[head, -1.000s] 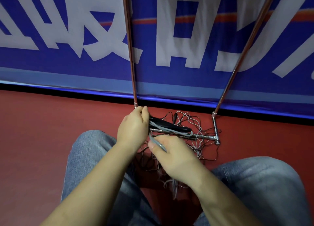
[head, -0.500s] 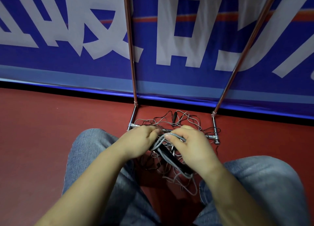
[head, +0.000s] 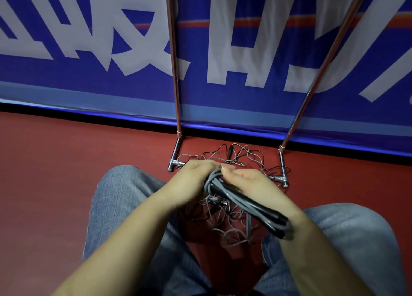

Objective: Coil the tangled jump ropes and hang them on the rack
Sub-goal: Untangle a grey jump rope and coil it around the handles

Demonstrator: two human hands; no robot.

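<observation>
A coiled jump rope (head: pixel 245 204), grey cord wound along black handles, lies slanted between my hands, its free end pointing down-right over my right wrist. My left hand (head: pixel 191 179) grips the upper end of the bundle. My right hand (head: pixel 249 182) pinches the grey cord at that same end, thumb on top. Below and behind my hands, a tangle of thin grey and black jump ropes (head: pixel 231 224) spreads over the red floor and the rack's foot. The metal rack (head: pixel 175 77) rises in two poles in front of me.
I squat with jeans-clad knees (head: pixel 124 197) either side of the tangle. A blue banner wall (head: pixel 245 50) with white characters stands just behind the rack. The rack's right pole (head: pixel 321 72) leans to the right, and its chrome base bar (head: pixel 278 178) lies on the floor.
The bundle has swung from lying toward the rack to pointing down-right at my right knee. Both hands have drawn close together at its upper end, with more grey cord wound on.
</observation>
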